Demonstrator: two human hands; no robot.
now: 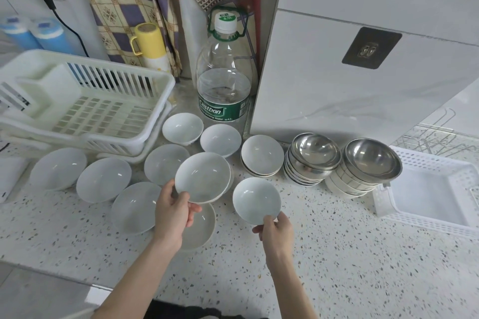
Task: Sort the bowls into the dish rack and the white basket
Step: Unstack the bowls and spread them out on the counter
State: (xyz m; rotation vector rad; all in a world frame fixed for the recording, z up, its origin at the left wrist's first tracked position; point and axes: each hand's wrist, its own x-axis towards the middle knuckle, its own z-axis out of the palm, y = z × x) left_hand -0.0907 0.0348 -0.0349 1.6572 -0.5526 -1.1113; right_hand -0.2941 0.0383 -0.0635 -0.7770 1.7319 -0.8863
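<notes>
Left hand [173, 211], right hand [276, 231]: fingers pinching.

Open speckled counter [337, 254] lies along the near edge and right of centre, giving clear passage toward the white basket [388, 204]. Two stacks of steel bowls [342, 163] stand just beside the basket's left wall. White bowls [103, 179] crowd the approach to the dish rack [160, 85]. The water bottle [224, 80] and tiled pillar [337, 72] block the rear.

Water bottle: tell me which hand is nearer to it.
Left. The left hand holds a white bowl almost directly below the water bottle; the right hand sits lower and further right.
</notes>
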